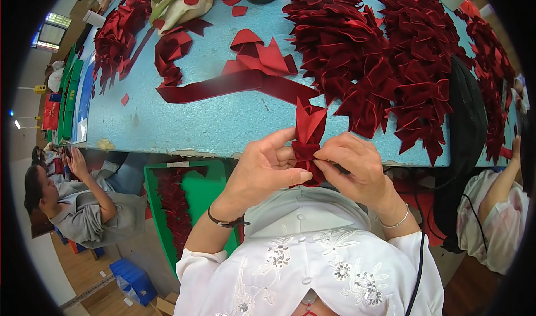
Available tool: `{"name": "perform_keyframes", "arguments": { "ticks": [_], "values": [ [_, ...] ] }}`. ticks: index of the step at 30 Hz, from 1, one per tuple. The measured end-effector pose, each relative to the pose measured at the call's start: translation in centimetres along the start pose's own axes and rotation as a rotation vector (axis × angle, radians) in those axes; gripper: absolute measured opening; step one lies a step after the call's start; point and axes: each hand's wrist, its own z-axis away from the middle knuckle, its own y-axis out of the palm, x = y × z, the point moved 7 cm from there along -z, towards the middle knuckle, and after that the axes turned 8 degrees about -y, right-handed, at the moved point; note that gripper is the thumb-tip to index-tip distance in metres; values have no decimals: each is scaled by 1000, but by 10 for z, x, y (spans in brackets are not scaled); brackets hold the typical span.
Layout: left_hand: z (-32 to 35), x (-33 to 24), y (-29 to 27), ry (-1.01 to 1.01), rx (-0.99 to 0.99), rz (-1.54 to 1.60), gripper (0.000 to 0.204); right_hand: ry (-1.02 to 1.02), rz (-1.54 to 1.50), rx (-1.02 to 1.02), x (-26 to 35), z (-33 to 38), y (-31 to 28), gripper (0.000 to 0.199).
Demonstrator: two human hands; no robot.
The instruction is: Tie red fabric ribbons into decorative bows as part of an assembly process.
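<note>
Close to the table's front edge, both my hands are on one dark red velvet ribbon bow (307, 148), its pointed tails upward. My left hand (268, 162) grips it from the left, thumb across its lower part. The fingers of my right hand (353, 164) pinch the bow's right side near its middle. Beyond my hands a long strip of velvet ribbon (212, 88) lies across the blue table (184, 123). Behind that strip are loose folded ribbon pieces (265, 56), showing a brighter red side.
Thick rows of finished-looking bows (340, 42) cover the table's right half. More ribbon (120, 42) is piled at the far left beside a pale cloth bag (181, 3). A green crate (215, 196) with bows stands below the edge. A person (84, 198) sits at the left.
</note>
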Motion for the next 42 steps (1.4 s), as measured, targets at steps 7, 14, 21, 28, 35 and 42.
{"name": "perform_keyframes", "arguments": {
  "ticks": [7,14,21,28,35,42],
  "values": [
    [3,-5,-2,104,-159,-243,65,-101,87,81,10,-4,4,27],
    [3,2,-6,214,-265,-522,70,-141,216,187,14,-2,15,24],
    [9,-1,-5,141,-313,-661,71,-232,405,354,26,-1,32,23],
    [7,3,-11,169,-230,-539,71,-396,519,289,37,4,38,21],
    [6,12,-16,-14,-65,-114,59,-130,278,254,23,-1,33,24],
    [-1,12,-20,6,-100,-26,38,-141,101,138,21,0,26,23]
  ]
}}
